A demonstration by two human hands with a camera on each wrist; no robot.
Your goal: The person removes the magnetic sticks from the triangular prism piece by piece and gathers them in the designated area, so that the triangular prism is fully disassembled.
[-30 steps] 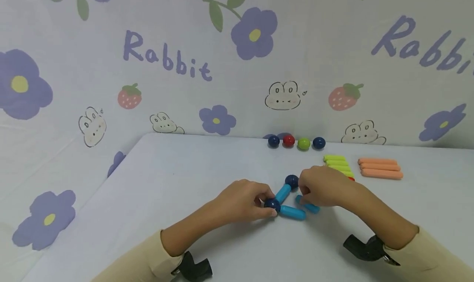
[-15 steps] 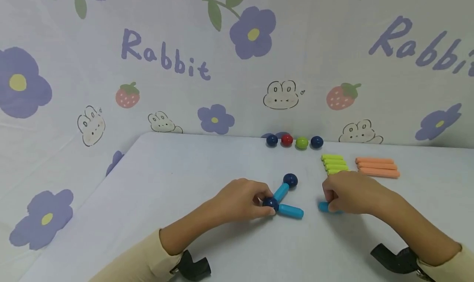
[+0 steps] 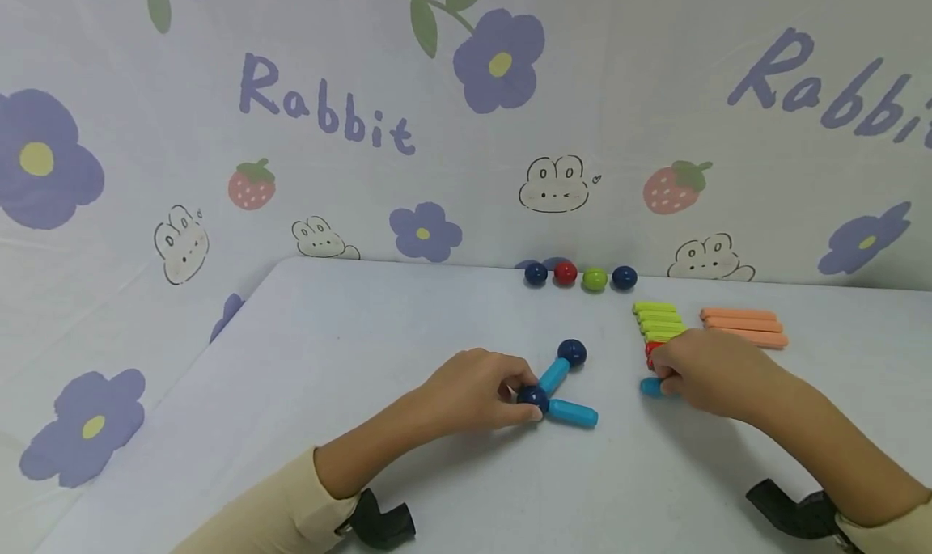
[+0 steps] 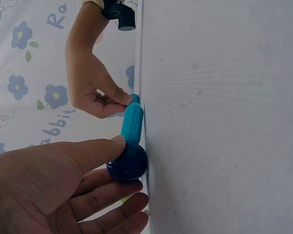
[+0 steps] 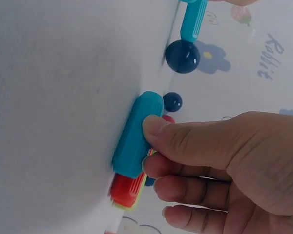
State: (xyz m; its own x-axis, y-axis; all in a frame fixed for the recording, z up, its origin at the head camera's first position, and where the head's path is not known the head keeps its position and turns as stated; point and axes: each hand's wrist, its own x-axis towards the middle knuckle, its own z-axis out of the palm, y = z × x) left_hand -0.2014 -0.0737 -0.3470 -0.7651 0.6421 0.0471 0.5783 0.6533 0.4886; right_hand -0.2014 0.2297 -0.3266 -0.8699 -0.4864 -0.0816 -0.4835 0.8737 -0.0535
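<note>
Right fingers: the right hand had its thumb and curled fingers pinched on a loose blue rod, which lay flat on the table.
Blue rod, place: it sat just beside the red rod at the near end of the green rods, well apart from the joined pieces.
Left fingers: the left hand held a dark ball between thumb and curled fingers, pressing it to the table.
Joined pieces: two blue rods met at that ball, one lying toward the right, one angled away to a second dark ball.
Handling: the rod looked like light, stiff, smooth plastic, probably magnetic at the ends, so it may snap toward a ball or a neighbouring rod. A pinch across the middle should hold it best and leave both ends free; a smooth round ball would likely roll unless held.
Beyond: four balls lined the far edge, and orange rods lay right of the green ones.
Backdrop: a cloth printed with flowers and rabbits.
</note>
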